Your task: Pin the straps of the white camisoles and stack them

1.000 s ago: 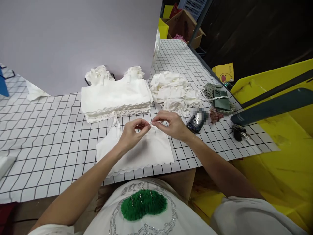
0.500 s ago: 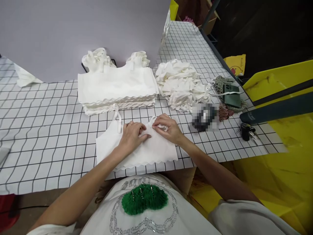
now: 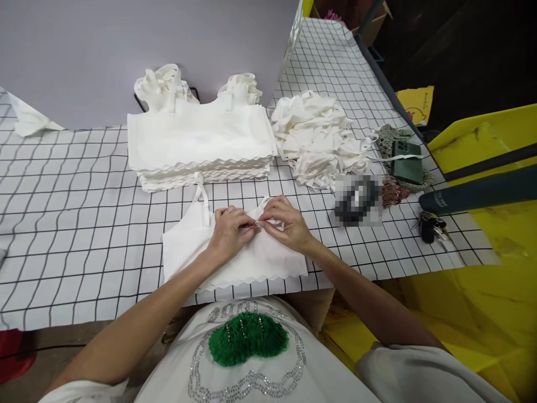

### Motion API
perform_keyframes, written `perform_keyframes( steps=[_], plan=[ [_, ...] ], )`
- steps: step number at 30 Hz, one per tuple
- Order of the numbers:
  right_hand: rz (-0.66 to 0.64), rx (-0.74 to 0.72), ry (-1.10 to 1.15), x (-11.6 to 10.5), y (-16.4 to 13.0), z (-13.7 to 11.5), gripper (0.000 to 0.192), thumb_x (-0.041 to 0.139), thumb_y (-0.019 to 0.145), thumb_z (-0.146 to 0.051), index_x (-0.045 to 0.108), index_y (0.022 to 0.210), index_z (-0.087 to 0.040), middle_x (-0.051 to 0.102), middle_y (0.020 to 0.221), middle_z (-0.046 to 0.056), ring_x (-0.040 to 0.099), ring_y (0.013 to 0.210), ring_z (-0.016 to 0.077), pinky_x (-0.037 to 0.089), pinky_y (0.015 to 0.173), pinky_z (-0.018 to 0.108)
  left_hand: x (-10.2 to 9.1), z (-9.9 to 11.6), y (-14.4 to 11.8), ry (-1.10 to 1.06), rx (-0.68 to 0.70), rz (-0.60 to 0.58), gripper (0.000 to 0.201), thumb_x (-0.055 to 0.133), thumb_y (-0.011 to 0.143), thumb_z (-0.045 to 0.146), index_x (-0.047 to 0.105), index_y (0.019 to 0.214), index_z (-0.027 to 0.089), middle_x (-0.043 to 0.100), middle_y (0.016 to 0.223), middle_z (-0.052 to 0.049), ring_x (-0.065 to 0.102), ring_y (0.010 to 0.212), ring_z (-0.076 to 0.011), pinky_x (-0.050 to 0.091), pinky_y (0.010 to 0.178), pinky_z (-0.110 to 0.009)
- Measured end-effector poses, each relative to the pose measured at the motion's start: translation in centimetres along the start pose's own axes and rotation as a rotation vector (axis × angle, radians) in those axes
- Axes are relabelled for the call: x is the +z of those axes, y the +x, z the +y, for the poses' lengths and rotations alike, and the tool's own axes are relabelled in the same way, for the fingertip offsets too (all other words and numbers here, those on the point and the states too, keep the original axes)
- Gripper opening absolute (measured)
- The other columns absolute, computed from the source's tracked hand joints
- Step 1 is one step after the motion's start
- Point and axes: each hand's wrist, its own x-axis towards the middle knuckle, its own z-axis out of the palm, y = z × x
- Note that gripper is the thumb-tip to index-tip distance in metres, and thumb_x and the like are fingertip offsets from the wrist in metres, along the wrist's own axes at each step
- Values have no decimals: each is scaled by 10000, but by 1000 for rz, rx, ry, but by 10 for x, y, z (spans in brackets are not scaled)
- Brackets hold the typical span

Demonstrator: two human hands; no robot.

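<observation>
- We are pinching a small metal ring [image 3: 257, 224] on a thin white strap between the fingertips of our left hand [image 3: 229, 232] and our right hand [image 3: 285, 224], fingers closed together on it.
- Both hands are resting on a flat white scallop-hemmed camisole top [image 3: 235, 254], which is lying at the near edge of the black-gridded white counter [image 3: 75, 224].
- Just behind it, a stack of folded white tops [image 3: 199, 143] is sitting, with a loose heap of white straps [image 3: 316, 137] beside it.
- Further right, a dark green phone [image 3: 408, 168] and a bunch of keys [image 3: 430, 226] are lying near a yellow bin [image 3: 482, 268].
- We are unable to make out the blurred dark object [image 3: 356, 198], and our fingers are hiding most of the strap.
</observation>
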Motion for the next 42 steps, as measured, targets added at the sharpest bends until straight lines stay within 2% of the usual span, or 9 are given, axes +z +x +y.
perform_keyframes(
  steps=[13,19,21,23,27,32,37,40,42],
  plan=[
    [-145,-55,-64,-7,4,2,130,564,903,-133,624,816,-209,602,775,39,514,908,220,440,828,412,0,0,0,-38,8,8,75,743,821,188,750,754,223,658,718,24,565,807,-180,296,864,-391],
    [-479,-170,-287,-23,14,-8,287,413,968,-88,589,757,-168,590,812,62,489,974,233,317,1014,552,-4,1,1,-83,-28,-21,101,760,810,245,738,714,223,687,733,14,589,835,-191,308,907,-421],
    [-575,-143,-279,-31,22,-6,280,432,985,-120,621,783,-162,603,798,53,505,950,222,288,1038,578,-6,1,3,-100,-47,-42,92,755,808,253,744,722,226,696,743,9,595,846,-196,314,917,-433],
    [-625,-59,-205,-42,37,1,210,519,981,-209,670,837,-176,608,767,29,521,847,189,349,993,516,-8,2,5,-112,-62,-81,75,746,808,251,749,738,225,700,755,6,602,851,-199,325,926,-442],
    [-565,109,-78,-68,84,18,200,649,913,-392,719,884,-206,626,799,19,525,740,151,430,756,327,-12,5,8,-86,-85,-132,55,723,803,218,748,754,211,706,784,-10,620,873,-221,342,938,-481],
    [-436,63,-187,-83,136,23,221,576,946,-339,717,852,-197,575,738,26,516,835,183,422,773,323,-13,7,9,-50,-68,-110,71,704,806,200,729,739,193,730,802,-23,638,842,-222,375,920,-472],
    [-439,56,-320,-73,141,32,199,553,952,-284,713,893,-181,552,774,46,492,856,206,418,763,340,-7,5,10,-11,-46,-89,78,696,806,199,733,739,189,739,800,-23,647,829,-213,394,899,-441],
    [-427,37,-336,-70,135,43,185,545,950,-231,716,909,-175,623,790,56,507,869,215,436,768,345,-5,6,12,6,-46,-76,66,700,808,197,734,753,190,739,797,-20,659,830,-217,414,917,-456],
    [-359,4,-317,-70,127,47,169,558,942,-201,722,925,-167,693,844,61,539,871,213,464,804,364,-11,8,10,24,-53,-99,49,711,816,220,742,844,193,746,853,-31,672,882,-236,432,940,-482]
  ],
)
